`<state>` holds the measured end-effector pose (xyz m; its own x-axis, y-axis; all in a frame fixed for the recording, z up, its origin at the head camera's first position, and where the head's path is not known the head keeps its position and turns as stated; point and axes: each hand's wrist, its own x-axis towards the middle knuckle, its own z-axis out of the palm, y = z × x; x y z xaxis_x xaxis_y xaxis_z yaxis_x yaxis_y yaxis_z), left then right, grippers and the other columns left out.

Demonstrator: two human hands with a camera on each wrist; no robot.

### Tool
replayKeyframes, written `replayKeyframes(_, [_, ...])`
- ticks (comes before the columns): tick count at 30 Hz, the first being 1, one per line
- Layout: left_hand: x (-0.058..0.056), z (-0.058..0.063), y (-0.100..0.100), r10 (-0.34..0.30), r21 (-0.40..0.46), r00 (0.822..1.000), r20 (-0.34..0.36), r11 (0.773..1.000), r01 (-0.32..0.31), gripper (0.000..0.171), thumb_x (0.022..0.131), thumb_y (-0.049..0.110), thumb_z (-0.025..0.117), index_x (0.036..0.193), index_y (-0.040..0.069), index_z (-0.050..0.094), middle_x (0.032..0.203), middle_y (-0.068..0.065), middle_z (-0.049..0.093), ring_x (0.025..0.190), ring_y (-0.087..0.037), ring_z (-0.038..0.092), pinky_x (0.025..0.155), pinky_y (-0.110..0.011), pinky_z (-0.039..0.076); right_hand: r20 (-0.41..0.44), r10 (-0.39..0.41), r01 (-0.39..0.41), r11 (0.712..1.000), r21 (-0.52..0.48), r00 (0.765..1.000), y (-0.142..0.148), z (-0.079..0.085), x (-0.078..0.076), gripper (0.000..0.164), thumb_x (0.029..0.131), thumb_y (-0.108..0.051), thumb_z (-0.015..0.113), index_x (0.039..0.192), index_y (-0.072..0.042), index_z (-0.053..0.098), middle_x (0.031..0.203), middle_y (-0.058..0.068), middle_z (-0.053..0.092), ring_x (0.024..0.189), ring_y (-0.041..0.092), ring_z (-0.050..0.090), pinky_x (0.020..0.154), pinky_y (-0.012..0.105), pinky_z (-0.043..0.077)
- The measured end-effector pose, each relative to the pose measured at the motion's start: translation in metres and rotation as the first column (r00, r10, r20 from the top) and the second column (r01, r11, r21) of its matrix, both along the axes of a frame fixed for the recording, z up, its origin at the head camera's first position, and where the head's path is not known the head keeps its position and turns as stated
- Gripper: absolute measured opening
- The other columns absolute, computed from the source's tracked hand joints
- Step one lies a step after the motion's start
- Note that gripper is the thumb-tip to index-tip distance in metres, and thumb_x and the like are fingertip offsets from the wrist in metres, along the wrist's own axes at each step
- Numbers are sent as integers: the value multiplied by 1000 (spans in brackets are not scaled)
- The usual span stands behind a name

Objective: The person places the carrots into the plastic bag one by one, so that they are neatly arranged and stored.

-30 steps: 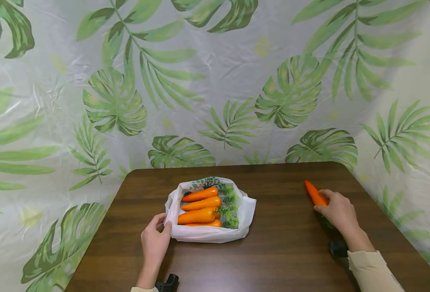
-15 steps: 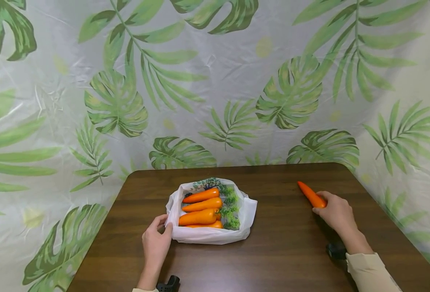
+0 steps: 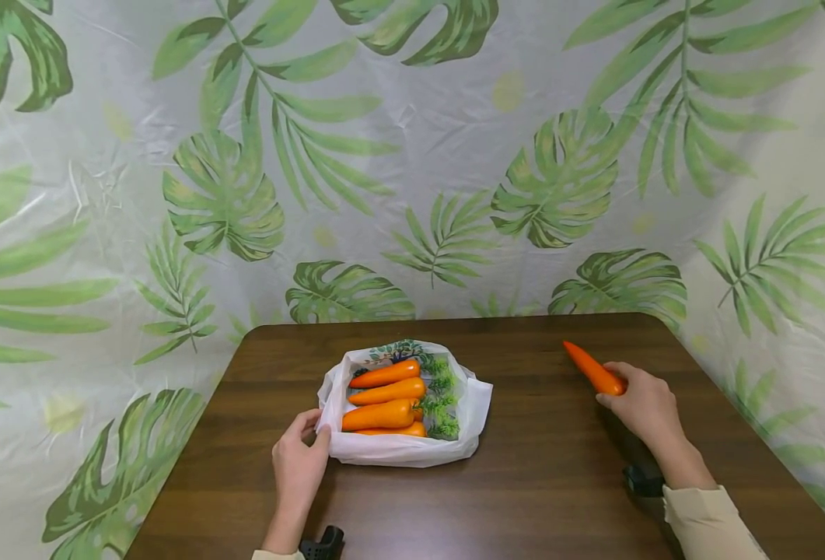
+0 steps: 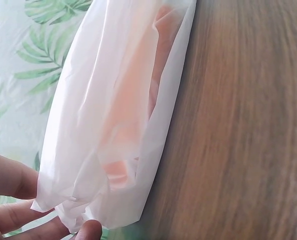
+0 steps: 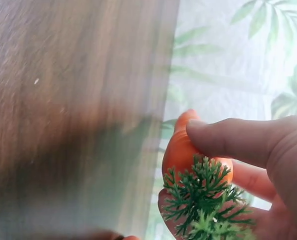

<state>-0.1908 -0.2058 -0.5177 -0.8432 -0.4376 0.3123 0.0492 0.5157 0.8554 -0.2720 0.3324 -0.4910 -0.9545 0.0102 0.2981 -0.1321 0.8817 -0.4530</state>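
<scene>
A white plastic bag point(image 3: 412, 451) lies on the table with its mouth spread wide. Several orange carrots point(image 3: 384, 416) with green leafy tops lie inside it, side by side. My left hand point(image 3: 298, 459) pinches the bag's left edge; the left wrist view shows fingertips point(image 4: 91, 230) at its gathered corner. Over at the right, my right hand point(image 3: 646, 400) grips another carrot point(image 3: 585, 362) near its thick end, tip pointing away and leftward. Seen in the right wrist view, the thumb presses on that carrot and its green leaves point(image 5: 201, 197) hang below the palm.
The dark wooden table point(image 3: 510, 498) has rounded far corners. Right behind it hangs a pale sheet point(image 3: 447, 155) printed with green leaves. Black wrist devices show below the left hand point(image 3: 324, 542) and below the right wrist point(image 3: 643, 481).
My right hand has shifted slightly leftward with the carrot, whose tip has swung left. The left hand and the bag stay in place.
</scene>
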Motion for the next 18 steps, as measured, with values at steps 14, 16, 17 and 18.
replayKeyframes(14, [1,0,0,1,-2,1000,-1,1000,-1,22,89,13,74,111,10,74,108,-9,74,101,-30,70,93,-52,48,-28,37,-38,999,-18,999,-19,20,5,57,78,-18,86,129,-4,64,109,24,69,82,35,62,63,44,43])
replayKeyframes(16, [1,1,0,0,3,1000,0,1000,0,22,90,13,73,111,10,74,109,-9,74,101,-30,70,94,-52,48,-26,41,-41,999,-21,999,-22,23,5,57,78,-18,86,129,-5,64,110,24,69,83,35,62,63,44,43])
replayKeyframes(17, [1,1,0,0,3,1000,1,1000,0,22,90,13,73,111,10,74,109,-9,74,102,-30,70,94,-52,48,-26,42,-42,999,-22,999,-24,24,5,57,78,-18,86,130,-5,64,110,24,68,82,35,62,63,44,43])
replayKeyframes(18, [1,1,0,0,4,1000,1,1000,0,22,90,13,73,111,9,74,109,-9,74,102,-30,70,94,-52,48,-26,44,-45,999,-26,999,-25,26,6,57,78,-19,86,130,-6,64,110,24,68,82,35,61,62,44,43])
